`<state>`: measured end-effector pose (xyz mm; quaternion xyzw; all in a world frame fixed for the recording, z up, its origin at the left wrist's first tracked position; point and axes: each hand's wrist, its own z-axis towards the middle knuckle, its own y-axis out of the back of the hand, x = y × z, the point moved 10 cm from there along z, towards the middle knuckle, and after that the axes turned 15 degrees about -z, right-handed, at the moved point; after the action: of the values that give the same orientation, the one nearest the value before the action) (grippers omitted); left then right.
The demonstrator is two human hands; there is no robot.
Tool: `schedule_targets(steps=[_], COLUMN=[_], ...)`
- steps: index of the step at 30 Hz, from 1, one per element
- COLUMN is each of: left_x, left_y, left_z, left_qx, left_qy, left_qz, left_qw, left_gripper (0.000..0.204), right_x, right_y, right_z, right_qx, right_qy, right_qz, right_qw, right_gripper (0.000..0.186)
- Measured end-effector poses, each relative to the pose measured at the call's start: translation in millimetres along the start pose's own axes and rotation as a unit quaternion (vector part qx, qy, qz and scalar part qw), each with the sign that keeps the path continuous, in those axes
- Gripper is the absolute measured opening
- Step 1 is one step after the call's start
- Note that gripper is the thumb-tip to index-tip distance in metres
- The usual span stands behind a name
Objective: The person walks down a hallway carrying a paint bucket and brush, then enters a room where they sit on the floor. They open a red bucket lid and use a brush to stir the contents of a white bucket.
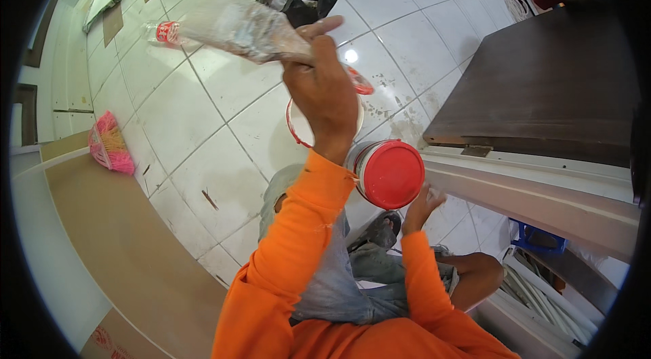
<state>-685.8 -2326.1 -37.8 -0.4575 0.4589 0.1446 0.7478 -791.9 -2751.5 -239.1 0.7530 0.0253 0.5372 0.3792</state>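
My left hand (322, 91) is raised over an open white bucket (296, 125) with a red rim. It is closed on the narrow end of a flat, whitish, plastic-looking thing (247, 33) with brown and bluish smears. Motion blurs its far end, and I cannot tell its exact kind. Beside the open bucket stands a second bucket with a red lid (393, 172). My right hand (422, 210) is just by that lid's near right edge, with fingers stretched apart and pale dust on them. Contact with the rim cannot be made out.
A black plastic bag (298, 3) stands ahead, with a clear bottle (163, 32) lying left of it. Pink netting (110, 145) rests by a brown board (102, 223) at left. A dark panel (536, 81) and a white sill (529, 199) border the right. Tiled floor lies between.
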Motion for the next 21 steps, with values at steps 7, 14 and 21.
schedule_targets(steps=[7,14,21], left_x=[12.0,-4.8,-22.5], left_y=[19.5,30.4,48.0], left_z=[8.5,11.7,14.5], left_qx=[-0.058,-0.049,-0.072], left_qy=[0.071,0.047,0.026], left_qz=[0.023,0.030,0.037], left_qw=[0.995,0.997,0.996], left_gripper=[0.042,0.042,0.041], right_x=[-18.1,-2.3,1.5], right_y=[-85.9,-109.0,-139.9], right_z=[-99.7,-42.3,-41.5], right_qx=[0.239,0.226,0.250], right_qy=[-0.291,-0.240,-0.300], right_qz=[0.476,0.518,0.539], right_qw=[0.795,0.789,0.746], right_gripper=[0.075,0.071,0.066])
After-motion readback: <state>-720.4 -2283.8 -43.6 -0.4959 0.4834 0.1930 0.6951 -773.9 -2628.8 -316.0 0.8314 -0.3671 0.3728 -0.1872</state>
